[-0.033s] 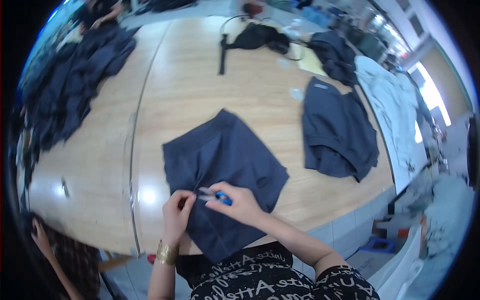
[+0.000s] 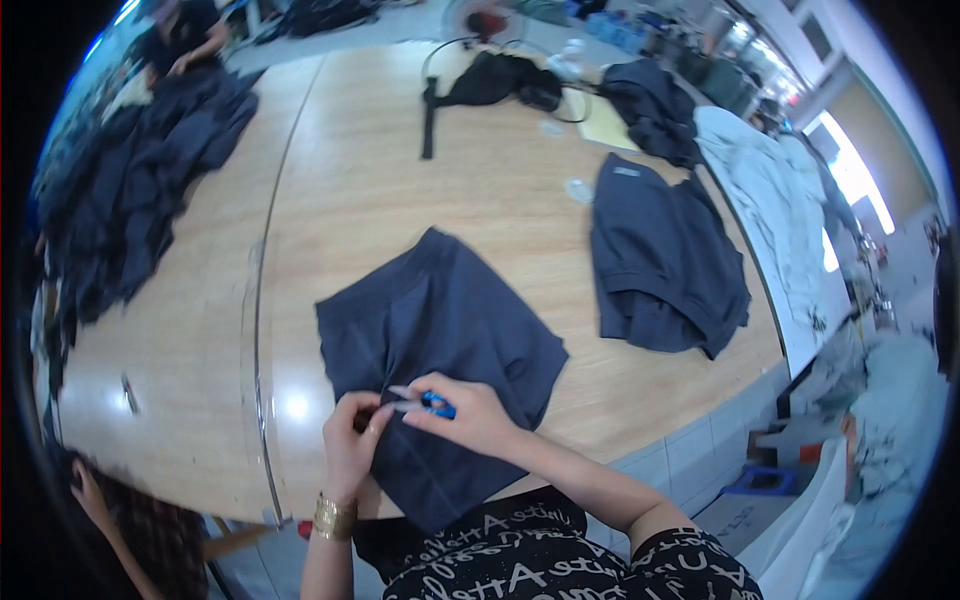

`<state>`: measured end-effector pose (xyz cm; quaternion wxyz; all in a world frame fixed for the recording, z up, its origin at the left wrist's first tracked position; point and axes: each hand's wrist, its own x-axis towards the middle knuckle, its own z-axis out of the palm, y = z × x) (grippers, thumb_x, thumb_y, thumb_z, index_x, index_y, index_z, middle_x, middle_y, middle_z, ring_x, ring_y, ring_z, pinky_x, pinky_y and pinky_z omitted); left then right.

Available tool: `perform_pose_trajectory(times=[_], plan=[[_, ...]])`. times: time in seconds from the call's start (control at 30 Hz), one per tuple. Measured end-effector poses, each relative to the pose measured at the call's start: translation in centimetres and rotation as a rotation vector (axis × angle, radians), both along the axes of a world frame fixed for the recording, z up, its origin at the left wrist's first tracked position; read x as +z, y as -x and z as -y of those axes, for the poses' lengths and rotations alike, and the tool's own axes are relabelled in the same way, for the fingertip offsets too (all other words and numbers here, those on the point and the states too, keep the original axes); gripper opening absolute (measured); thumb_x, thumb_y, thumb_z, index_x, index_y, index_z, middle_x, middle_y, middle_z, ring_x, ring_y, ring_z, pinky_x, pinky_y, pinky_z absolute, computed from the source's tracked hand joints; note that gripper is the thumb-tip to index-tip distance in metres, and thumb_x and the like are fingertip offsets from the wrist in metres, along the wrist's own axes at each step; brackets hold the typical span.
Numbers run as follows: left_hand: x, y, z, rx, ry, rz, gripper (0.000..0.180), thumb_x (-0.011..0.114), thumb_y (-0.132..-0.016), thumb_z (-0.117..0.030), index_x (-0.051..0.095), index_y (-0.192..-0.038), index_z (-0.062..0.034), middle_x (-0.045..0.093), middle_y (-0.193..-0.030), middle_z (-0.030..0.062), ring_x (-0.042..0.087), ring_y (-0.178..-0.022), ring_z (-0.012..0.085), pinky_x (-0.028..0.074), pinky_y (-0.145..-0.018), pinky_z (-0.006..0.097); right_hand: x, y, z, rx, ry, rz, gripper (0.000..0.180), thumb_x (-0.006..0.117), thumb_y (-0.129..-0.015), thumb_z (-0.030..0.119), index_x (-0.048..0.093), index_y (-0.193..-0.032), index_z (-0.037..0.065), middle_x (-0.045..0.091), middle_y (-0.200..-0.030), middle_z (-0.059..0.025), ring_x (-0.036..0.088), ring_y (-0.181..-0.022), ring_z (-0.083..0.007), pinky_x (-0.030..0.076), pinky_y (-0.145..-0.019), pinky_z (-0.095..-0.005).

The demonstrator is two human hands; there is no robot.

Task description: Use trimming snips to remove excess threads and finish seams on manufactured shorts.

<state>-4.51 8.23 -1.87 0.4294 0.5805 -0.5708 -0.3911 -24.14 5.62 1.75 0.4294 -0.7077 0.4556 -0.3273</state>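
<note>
Dark navy shorts [image 2: 460, 320] lie on the wooden table in front of me, waistband toward the far left. My left hand [image 2: 352, 440] pinches a bit of their fabric near the lower middle; what exactly sits between the fingertips is too small to make out. In my right hand [image 2: 465, 412] is a pair of thread snips [image 2: 435, 404] with blue handles. Their blades are parted and point left, right beside my left fingertips, close over the cloth.
Another folded dark garment [image 2: 665, 260] lies to the right on the table [image 2: 350, 190]. A dark cloth heap [image 2: 150, 170] covers the far left, near a co-worker [image 2: 180, 40]. Small snips [image 2: 130, 393] lie at left. Another person's hand [image 2: 90, 490] shows lower left. Pale fabric [image 2: 765, 200] hangs at right.
The whole view has shifted slightly, so the table things appear a little more to the left. Both hands keep their grip at the same place on the shorts.
</note>
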Motion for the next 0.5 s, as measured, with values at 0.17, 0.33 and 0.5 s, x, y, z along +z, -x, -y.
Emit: perform_pose_trajectory(times=[0.17,0.33,0.5], plan=[[-0.6,0.6,-0.1,-0.037,0.111,0.091,0.009,0.069,-0.081,-0.003,0.063,-0.087,-0.0006,0.064,-0.077,0.0066,0.059,-0.067,0.0124,0.046,-0.062,0.024,-0.1,1.2,-0.6,-0.033,0.018,-0.027,0.037,0.067,-0.084,0.037,0.059,-0.106,0.008,0.064,-0.086,-0.0092,0.065,-0.076,-0.0261,0.049,-0.070,-0.0305],[-0.4,1.0,0.3,0.058,0.120,0.106,0.008,0.069,-0.083,-0.006,0.063,-0.085,-0.0007,0.065,-0.073,0.0072,0.060,-0.066,0.0135,0.046,-0.062,0.025,-0.4,1.7,-0.8,-0.042,0.014,-0.025,0.036,0.067,-0.084,0.035,0.058,-0.107,0.009,0.064,-0.087,-0.0077,0.064,-0.075,-0.0228,0.049,-0.070,-0.0294],[-0.3,1.0,0.2,0.067,0.095,0.168,0.009,0.069,-0.083,-0.007,0.062,-0.083,-0.0014,0.065,-0.074,0.0067,0.060,-0.066,0.0145,0.047,-0.062,0.026,0.7,3.4,-0.8,-0.119,0.153,0.137,0.030,0.072,-0.082,0.019,0.062,-0.107,0.006,0.066,-0.087,-0.0045,0.062,-0.074,-0.0139,0.050,-0.069,-0.0271]])
